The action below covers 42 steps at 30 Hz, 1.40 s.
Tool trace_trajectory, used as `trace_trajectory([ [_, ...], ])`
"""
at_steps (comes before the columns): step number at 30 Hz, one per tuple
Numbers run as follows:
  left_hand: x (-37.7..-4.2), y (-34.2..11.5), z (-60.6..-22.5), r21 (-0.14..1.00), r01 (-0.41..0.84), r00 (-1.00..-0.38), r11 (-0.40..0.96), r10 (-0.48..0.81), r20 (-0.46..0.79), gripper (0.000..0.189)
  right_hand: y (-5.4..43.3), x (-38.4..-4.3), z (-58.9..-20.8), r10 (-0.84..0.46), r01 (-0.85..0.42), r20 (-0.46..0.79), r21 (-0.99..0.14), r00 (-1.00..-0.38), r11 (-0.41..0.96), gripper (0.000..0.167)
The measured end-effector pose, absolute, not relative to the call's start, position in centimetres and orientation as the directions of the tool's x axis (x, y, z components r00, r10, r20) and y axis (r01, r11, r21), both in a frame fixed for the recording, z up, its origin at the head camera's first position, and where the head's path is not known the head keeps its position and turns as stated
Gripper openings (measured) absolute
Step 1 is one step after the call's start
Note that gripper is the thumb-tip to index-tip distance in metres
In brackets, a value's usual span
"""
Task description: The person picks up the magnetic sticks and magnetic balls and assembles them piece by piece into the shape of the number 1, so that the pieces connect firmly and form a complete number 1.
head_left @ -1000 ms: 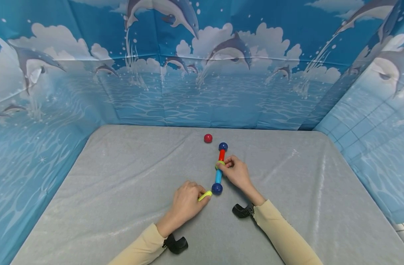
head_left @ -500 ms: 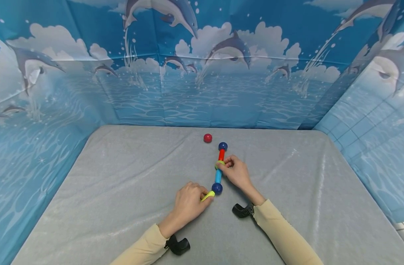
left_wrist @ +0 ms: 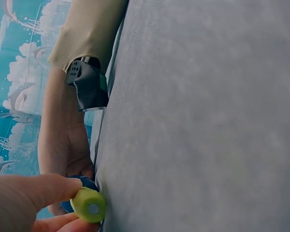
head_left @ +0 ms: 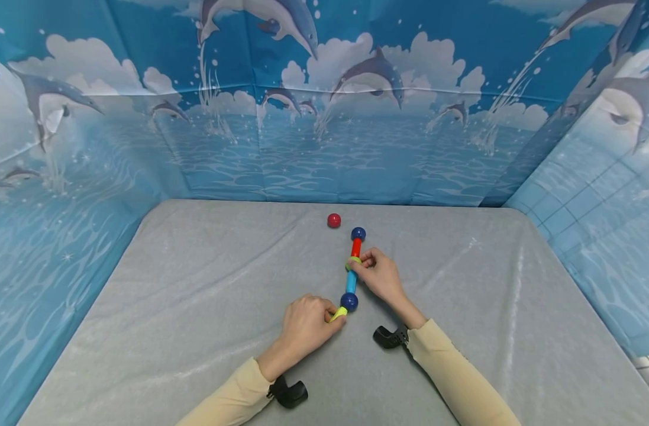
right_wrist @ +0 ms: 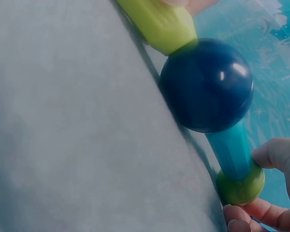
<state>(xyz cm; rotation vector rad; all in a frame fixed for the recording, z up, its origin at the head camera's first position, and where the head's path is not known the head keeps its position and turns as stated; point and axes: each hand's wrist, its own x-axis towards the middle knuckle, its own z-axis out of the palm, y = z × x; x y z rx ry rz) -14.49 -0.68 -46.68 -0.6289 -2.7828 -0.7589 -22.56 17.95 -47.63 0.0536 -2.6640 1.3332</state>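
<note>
A line of magnetic toy rods and balls lies on the table. From the far end come a dark blue ball point(head_left: 358, 234), a red rod point(head_left: 356, 247), a green ball point(right_wrist: 241, 186), a light blue rod point(head_left: 351, 282) and a nearer dark blue ball point(right_wrist: 208, 87). My right hand point(head_left: 380, 277) pinches the green ball between thumb and fingers. Between its thumb and fingers, my left hand point(head_left: 307, 324) holds a yellow-green rod point(left_wrist: 88, 205), whose far end touches the nearer blue ball in the right wrist view. My left fingers hide part of that rod.
A loose red ball point(head_left: 333, 220) lies near the back of the grey cloth-covered table point(head_left: 223, 266), left of the far blue ball. A dolphin-print curtain point(head_left: 324, 148) hangs behind and beside the table. Black wrist cameras point(head_left: 289, 393) sit below both hands.
My left hand has moved slightly right, bringing the yellow-green rod from just beside the nearer blue ball up against it. My right hand stays on the green ball.
</note>
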Motion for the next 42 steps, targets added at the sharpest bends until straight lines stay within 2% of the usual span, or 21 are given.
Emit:
trace_trajectory([
  [22,-14.58,-0.51,-46.6,0.576,0.342,-0.939,0.742,0.286,0.19,0.02,17.88,-22.59,-47.71,0.036,-0.109,0.163,-0.789,-0.986,0.605,0.027],
  [42,-14.78,-0.62,-46.89,0.637,0.323,-0.945,0.699,0.27,0.183,0.017,17.87,-22.57,-47.63,0.03,-0.114,0.165,-0.789,-0.986,0.603,0.026],
])
